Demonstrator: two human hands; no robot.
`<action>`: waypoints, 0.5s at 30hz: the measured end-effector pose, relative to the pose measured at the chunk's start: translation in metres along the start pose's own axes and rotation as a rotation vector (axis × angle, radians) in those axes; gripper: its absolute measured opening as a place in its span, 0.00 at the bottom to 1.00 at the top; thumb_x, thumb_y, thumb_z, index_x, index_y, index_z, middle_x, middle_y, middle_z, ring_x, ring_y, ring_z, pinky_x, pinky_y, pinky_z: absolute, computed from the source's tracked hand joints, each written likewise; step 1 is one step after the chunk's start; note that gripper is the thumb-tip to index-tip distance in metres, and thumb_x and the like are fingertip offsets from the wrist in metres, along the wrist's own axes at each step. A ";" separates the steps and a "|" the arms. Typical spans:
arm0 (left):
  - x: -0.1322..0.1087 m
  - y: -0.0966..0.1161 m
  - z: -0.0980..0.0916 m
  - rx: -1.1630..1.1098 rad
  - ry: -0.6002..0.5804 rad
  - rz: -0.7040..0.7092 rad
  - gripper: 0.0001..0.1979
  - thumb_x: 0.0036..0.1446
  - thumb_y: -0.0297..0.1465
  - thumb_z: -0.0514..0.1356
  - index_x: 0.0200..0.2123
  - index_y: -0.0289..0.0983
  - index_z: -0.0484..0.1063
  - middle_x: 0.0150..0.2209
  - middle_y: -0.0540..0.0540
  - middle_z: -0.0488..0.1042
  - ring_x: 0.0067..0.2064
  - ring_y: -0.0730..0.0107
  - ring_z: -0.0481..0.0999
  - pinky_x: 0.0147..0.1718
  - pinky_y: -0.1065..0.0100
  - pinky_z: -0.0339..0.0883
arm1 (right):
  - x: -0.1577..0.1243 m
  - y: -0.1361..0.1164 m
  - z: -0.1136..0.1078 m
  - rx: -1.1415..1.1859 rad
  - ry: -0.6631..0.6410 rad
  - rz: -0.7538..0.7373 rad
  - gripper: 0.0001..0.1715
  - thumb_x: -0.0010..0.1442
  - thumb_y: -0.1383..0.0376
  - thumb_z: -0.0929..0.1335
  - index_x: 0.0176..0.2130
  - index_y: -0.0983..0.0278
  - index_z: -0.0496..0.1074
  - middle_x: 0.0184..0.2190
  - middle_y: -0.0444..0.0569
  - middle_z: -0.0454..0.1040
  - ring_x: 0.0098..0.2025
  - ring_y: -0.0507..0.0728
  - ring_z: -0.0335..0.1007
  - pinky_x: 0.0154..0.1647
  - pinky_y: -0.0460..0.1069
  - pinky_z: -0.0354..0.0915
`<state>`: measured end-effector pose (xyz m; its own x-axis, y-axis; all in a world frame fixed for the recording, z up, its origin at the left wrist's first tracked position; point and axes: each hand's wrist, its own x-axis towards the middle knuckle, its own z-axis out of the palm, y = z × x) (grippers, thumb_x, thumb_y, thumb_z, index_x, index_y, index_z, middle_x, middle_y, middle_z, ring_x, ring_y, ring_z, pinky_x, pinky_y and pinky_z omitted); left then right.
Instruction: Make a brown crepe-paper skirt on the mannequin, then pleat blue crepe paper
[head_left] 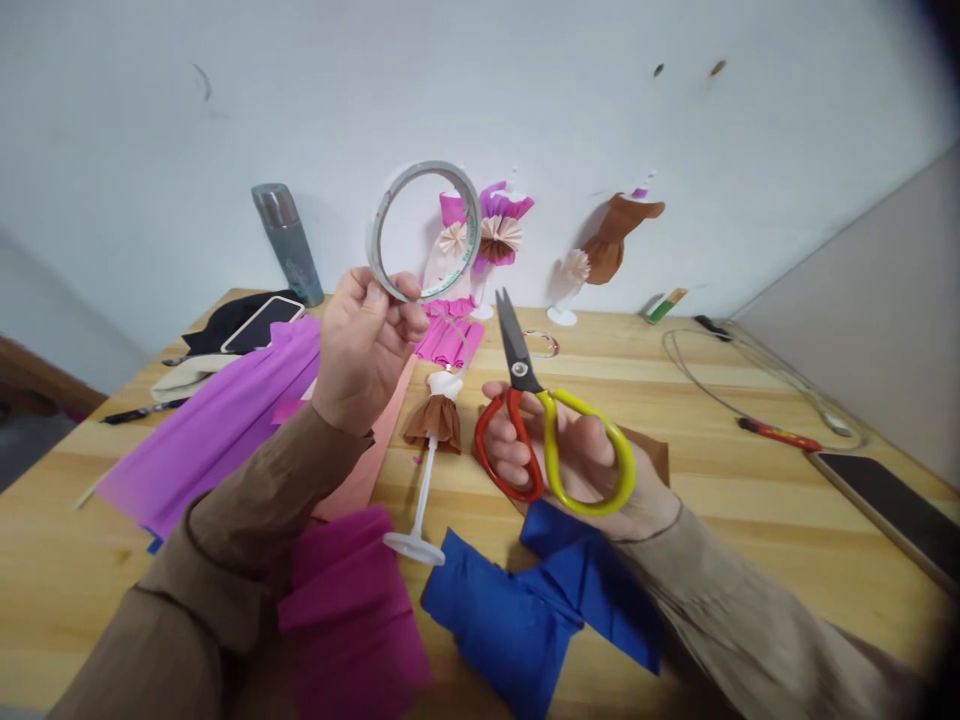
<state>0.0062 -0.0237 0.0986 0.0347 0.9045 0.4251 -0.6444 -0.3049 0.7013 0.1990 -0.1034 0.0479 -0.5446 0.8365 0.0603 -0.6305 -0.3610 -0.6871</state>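
Observation:
Raised above the table, my left hand (367,345) pinches the lower edge of a roll of tape (380,235), a thin ring with print inside it. My right hand (577,460) holds scissors (519,368) with one red and one yellow handle; their blades point up and look nearly closed. Between my hands a small white dress-form stand (424,490) stands on the table, wearing a brown crepe paper skirt (433,422). Blue crepe paper (510,610) and magenta crepe paper (352,610) lie in front of it.
Dressed paper mannequins (499,225) and a brown one (611,240) stand by the wall. Purple paper (225,420), a phone (264,324) and a flask (289,245) are at left. A cable (701,375), a red-handled tool (780,434) and a dark tablet-like device (892,510) lie at right.

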 end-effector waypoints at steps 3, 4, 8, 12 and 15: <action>0.000 0.000 0.000 0.038 -0.014 0.013 0.09 0.65 0.23 0.52 0.31 0.38 0.63 0.30 0.51 0.74 0.23 0.81 0.71 0.24 0.78 0.65 | 0.000 0.003 0.004 -0.009 -0.038 0.042 0.29 0.52 0.49 0.74 0.47 0.64 0.72 0.34 0.48 0.70 0.31 0.50 0.60 0.29 0.44 0.62; 0.000 -0.001 0.000 0.050 -0.021 0.019 0.08 0.65 0.24 0.53 0.31 0.38 0.63 0.30 0.51 0.74 0.23 0.81 0.71 0.24 0.78 0.66 | 0.000 0.002 0.005 -0.012 -0.043 0.060 0.29 0.53 0.47 0.73 0.46 0.64 0.73 0.33 0.50 0.71 0.30 0.51 0.60 0.28 0.45 0.62; -0.002 -0.003 -0.001 0.080 -0.066 0.046 0.07 0.64 0.27 0.57 0.32 0.38 0.63 0.31 0.51 0.74 0.23 0.82 0.71 0.24 0.78 0.66 | 0.000 0.000 0.012 -0.015 -0.049 0.119 0.30 0.51 0.43 0.72 0.42 0.63 0.73 0.32 0.51 0.73 0.29 0.53 0.61 0.28 0.48 0.62; -0.006 -0.005 -0.001 0.092 -0.134 0.047 0.08 0.62 0.31 0.60 0.32 0.37 0.63 0.32 0.50 0.74 0.24 0.82 0.72 0.23 0.78 0.66 | 0.000 0.001 0.018 0.013 -0.053 0.169 0.32 0.51 0.41 0.71 0.43 0.63 0.72 0.33 0.51 0.74 0.28 0.52 0.62 0.27 0.47 0.61; -0.009 -0.008 0.000 0.087 -0.197 0.038 0.11 0.61 0.34 0.62 0.33 0.37 0.62 0.32 0.50 0.74 0.24 0.81 0.72 0.24 0.77 0.67 | -0.002 0.002 0.019 0.067 -0.068 0.163 0.30 0.55 0.42 0.69 0.43 0.64 0.72 0.35 0.51 0.75 0.28 0.50 0.62 0.26 0.45 0.60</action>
<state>0.0106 -0.0298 0.0891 0.1655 0.8185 0.5502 -0.5803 -0.3702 0.7254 0.1884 -0.1136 0.0607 -0.6774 0.7356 0.0025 -0.5648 -0.5179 -0.6425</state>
